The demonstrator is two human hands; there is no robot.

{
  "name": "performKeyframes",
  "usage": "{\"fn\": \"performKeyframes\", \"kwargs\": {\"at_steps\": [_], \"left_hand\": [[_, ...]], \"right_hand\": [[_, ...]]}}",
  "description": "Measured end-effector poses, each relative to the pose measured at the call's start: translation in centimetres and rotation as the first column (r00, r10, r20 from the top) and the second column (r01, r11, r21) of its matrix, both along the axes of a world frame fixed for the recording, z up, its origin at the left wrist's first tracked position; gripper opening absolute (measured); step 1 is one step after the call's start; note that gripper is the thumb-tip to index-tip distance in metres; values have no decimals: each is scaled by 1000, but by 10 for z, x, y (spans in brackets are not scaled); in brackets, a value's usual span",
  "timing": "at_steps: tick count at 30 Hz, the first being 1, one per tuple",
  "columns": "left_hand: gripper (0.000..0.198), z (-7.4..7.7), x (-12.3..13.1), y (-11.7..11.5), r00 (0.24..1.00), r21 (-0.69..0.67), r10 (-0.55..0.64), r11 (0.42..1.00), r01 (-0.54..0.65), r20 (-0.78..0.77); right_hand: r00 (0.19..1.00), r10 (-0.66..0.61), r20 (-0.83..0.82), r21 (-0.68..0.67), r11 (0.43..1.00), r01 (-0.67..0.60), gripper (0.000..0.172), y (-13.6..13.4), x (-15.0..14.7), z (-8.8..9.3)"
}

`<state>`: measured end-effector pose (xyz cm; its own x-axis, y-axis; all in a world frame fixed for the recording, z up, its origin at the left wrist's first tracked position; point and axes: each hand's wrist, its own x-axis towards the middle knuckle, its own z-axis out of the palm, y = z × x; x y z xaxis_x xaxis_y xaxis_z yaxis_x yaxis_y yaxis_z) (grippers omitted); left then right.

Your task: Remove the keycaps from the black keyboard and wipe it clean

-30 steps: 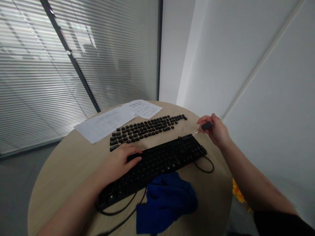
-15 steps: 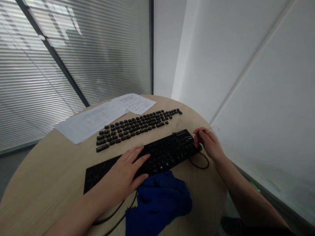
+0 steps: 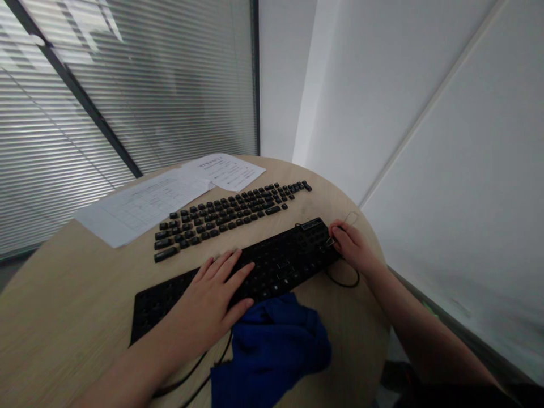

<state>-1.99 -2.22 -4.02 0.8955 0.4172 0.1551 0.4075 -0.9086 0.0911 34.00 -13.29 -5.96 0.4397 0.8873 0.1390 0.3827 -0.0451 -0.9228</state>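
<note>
A black keyboard (image 3: 266, 271) lies slantwise on the round table, with most of its keycaps off and a few left near its front edge. My left hand (image 3: 216, 289) rests flat across its middle, fingers spread. At the keyboard's right end my right hand (image 3: 351, 245) is closed around a wire keycap puller (image 3: 352, 217). One thin wire loop sticks up behind the fingers, while the other wire end reaches down over the keys. The puller's grip is mostly hidden by the fingers. Loose black keycaps (image 3: 221, 215) lie in rows behind the keyboard.
A crumpled blue cloth (image 3: 276, 351) lies in front of the keyboard. Black cable (image 3: 346, 283) loops at its right end and more runs under my left arm. Printed papers (image 3: 144, 207) lie at the back left. A white wall (image 3: 425, 113) borders the table (image 3: 59, 306) on the right.
My right hand has moved slightly left and in over the keyboard's right end, bringing the puller's wire down to the keys. My left hand stays on the keyboard. The view has shifted a little.
</note>
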Motion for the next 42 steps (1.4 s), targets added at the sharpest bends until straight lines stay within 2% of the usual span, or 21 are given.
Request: {"fn": "performKeyframes", "kwargs": {"at_steps": [4, 10, 19, 32, 42], "left_hand": [[62, 1, 0, 0, 1000, -16, -1, 1000, 1, 5], [62, 2, 2, -1, 1000, -31, -4, 1000, 4, 9], [61, 1, 2, 1, 1000, -46, 10, 999, -9, 15], [60, 0, 1, 2, 999, -36, 19, 999, -18, 26], [59, 6, 3, 1, 1000, -36, 30, 999, -30, -8]], "right_hand": [[999, 31, 36, -48, 998, -29, 22, 2, 0, 4], [979, 83, 186, -95, 993, -66, 22, 0, -4, 14], [871, 147, 469, -119, 988, -102, 22, -6, -11, 17], [827, 204, 525, -147, 978, -148, 19, -1, -15, 22], [780, 227, 584, -175, 973, -152, 16, 0, -14, 18]]}}
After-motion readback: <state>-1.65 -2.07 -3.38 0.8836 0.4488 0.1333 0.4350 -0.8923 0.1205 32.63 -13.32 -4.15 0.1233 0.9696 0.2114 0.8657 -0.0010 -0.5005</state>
